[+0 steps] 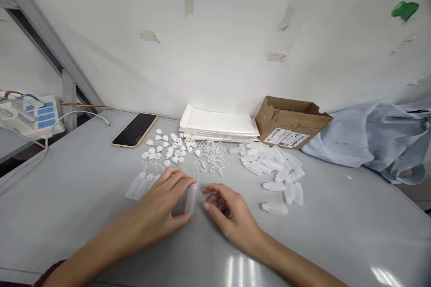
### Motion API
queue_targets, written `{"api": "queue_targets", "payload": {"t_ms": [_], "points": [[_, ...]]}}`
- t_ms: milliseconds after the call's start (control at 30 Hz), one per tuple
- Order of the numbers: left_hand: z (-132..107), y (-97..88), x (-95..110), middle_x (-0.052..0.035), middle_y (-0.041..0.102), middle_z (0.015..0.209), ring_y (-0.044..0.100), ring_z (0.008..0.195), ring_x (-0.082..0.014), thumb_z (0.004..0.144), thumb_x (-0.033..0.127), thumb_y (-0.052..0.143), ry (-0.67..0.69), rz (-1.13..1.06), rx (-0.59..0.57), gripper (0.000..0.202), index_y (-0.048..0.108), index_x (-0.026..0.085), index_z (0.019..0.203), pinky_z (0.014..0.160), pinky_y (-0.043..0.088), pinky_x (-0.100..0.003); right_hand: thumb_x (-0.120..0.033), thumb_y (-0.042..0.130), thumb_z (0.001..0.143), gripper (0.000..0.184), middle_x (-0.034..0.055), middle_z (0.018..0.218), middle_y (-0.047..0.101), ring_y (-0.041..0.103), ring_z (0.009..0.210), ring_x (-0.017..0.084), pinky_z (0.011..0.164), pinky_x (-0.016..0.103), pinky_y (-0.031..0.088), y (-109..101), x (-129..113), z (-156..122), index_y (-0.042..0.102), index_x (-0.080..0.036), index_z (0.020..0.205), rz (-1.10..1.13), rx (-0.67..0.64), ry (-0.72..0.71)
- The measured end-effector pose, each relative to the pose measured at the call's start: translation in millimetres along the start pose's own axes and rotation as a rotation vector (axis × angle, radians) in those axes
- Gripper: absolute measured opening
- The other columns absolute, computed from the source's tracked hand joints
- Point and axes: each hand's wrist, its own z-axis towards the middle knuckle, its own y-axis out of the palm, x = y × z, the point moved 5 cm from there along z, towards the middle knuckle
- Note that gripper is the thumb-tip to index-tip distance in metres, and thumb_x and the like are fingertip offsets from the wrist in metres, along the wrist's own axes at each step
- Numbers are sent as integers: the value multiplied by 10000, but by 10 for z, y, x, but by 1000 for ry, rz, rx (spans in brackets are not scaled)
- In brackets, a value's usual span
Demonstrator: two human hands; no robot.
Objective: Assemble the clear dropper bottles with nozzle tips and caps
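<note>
on the tabletop (323, 233), inward of its front edge, the left hand (166, 195) pinched a translucent squeeze bottle (191, 199) lengthwise, likely steadying it; the right hand (234, 213) hovered, grip spread.

The bottles (274, 208) look like smooth plastic, the box (286, 122) matt cardboard, the phone screen (136, 128) and tabletop (336, 228) glossy

Workshop with grey bench (319, 233) and bottle pile (264, 166)

Your grey desk (323, 224) bears a phone (135, 130), white caps (174, 145), looped strips (209, 152), translucent bottles (267, 163), stacked envelopes (220, 123), a box (292, 122) and cloth (343, 134).
</note>
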Motion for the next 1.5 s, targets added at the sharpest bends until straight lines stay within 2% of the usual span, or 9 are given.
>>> {"api": "queue_targets", "payload": {"t_ms": [67,133,200,267,400,600,967,1167,1500], "points": [[-56,-99,-133,-42,521,1139,377,1156,-249,771,208,613,-9,35,-21,434,469,238,1179,949,415,-382,-191,523,863,320,113,1024,606,596,850,177,664,280,508,101,-71,70,533,-122,1175,-105,-20,-133],[-86,-182,-235,-44,528,1114,381,1141,-249,778,231,618,-35,59,-53,390,491,228,1146,934,416,-376,-150,506,862,376,147,1143,559,575,955,194,783,317,516,232,-136,148,490,-109,1235,-172,-67,-261],[-97,-242,-303,-47,529,1089,390,1117,-248,786,246,616,-62,78,-77,343,509,217,1111,917,415,-373,-130,503,858,415,165,1215,519,539,1053,213,906,352,482,365,-173,228,462,-96,1269,-217,-112,-337],[-98,-278,-350,-46,524,1072,398,1089,-244,791,258,615,-72,93,-81,311,522,212,1084,903,411,-369,-130,509,855,432,173,1233,505,511,1104,226,956,362,460,471,-185,300,451,-83,1281,-248,-140,-366],[-106,-291,-438,-37,520,1041,400,1052,-241,777,273,630,-73,108,-77,311,543,213,1069,886,402,-364,-141,517,859,449,175,1233,493,487,1133,236,972,362,457,572,-182,375,436,-75,1296,-287,-149,-384],[-145,-276,-548,-36,516,1055,406,1047,-239,755,262,631,-89,81,-95,342,546,224,1085,876,399,-354,-149,530,857,479,163,1243,485,460,1151,244,984,386,449,600,-179,371,420,-93,1320,-337,-165,-399],[-159,-351,-591,-33,537,1075,424,1078,-247,753,335,652,-100,73,-90,403,562,256,1139,885,417,-341,-166,536,855,522,153,1309,485,433,1166,258,1000,434,427,625,-209,379,396,-115,1355,-419,-214,-433],[-164,-353,-598,-34,546,1088,435,1091,-244,756,338,653,-110,74,-109,425,558,265,1164,901,419,-346,-174,541,855,515,167,1307,488,428,1168,257,1020,408,411,632,-208,377,411,-58,1340,-443,-219,-429],[-195,-355,-626,-27,533,1104,427,1093,-246,748,325,665,-91,70,-116,463,543,284,1193,914,416,-349,-169,531,856,494,144,1289,496,442,1159,257,989,441,426,618,-209,374,412,-134,1334,-405,-220,-428]]}}
